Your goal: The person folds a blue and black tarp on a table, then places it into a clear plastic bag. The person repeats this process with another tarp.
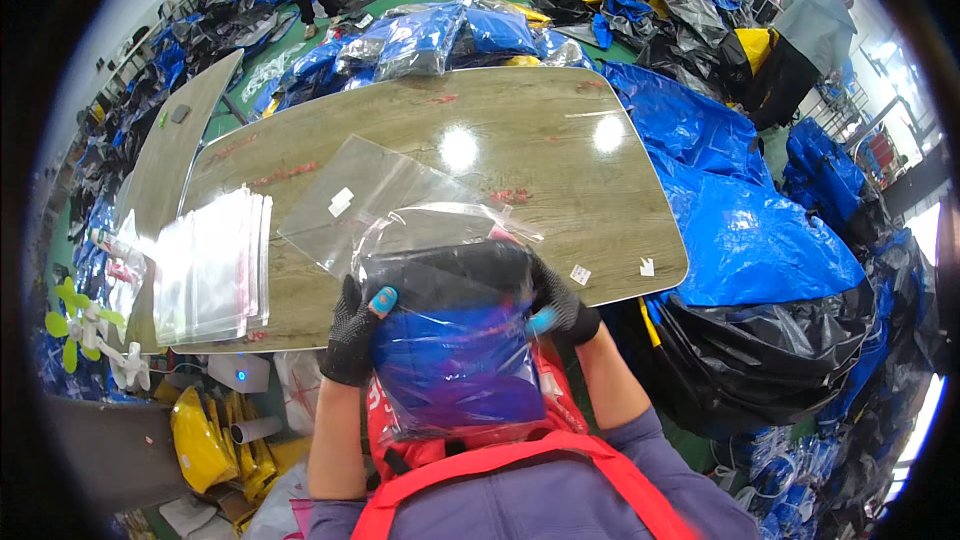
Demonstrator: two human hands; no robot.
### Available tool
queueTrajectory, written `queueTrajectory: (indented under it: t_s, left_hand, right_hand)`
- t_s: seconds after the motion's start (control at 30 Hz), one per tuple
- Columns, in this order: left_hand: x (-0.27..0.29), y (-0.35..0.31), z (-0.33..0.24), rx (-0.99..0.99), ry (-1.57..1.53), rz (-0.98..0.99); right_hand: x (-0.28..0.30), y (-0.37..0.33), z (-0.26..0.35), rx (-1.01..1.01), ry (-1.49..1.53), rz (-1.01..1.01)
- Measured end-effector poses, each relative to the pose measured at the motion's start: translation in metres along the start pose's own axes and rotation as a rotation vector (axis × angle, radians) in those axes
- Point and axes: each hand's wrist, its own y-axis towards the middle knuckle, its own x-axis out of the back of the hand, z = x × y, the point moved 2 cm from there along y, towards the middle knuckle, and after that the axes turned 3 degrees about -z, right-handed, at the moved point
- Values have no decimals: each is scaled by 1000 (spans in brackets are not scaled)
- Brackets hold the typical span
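Observation:
A folded blue-and-black sheet in a clear plastic bag is held upright in front of my chest, over the table's near edge. My left hand, in a dark dotted glove with light blue at the thumb, grips the bag's left side. On the other side my right hand, gloved the same way, holds the bag's right edge; most of its fingers are behind the bag. The bag's clear upper part stands loose above the sheet. Behind it, a flat clear bag with a white label lies on the table.
The wood-patterned table carries a stack of clear bags at its left. A small green fan stands at the left edge. Blue and black sheeting is heaped at the right. Wrapped blue packages lie beyond. Two people stand farther off.

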Motion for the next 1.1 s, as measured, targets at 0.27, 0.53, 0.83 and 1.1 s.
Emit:
queueTrajectory:
  t_s: [0.27, 0.53, 0.83, 1.1]
  left_hand:
    - [-14, -8, -11, -106, 77, -45]
    - [-32, -38, -78, -302, 74, -171]
    - [-54, -16, -192, -1076, -29, -475]
    - [-60, -16, -215, -1065, 175, -395]
  right_hand:
    - [-11, -19, -21, -185, -569, -446]
    - [-49, 5, 38, -40, -220, -637]
    - [-58, 96, 135, 780, -708, -597]
    - [-72, 103, 157, 652, -709, -517]
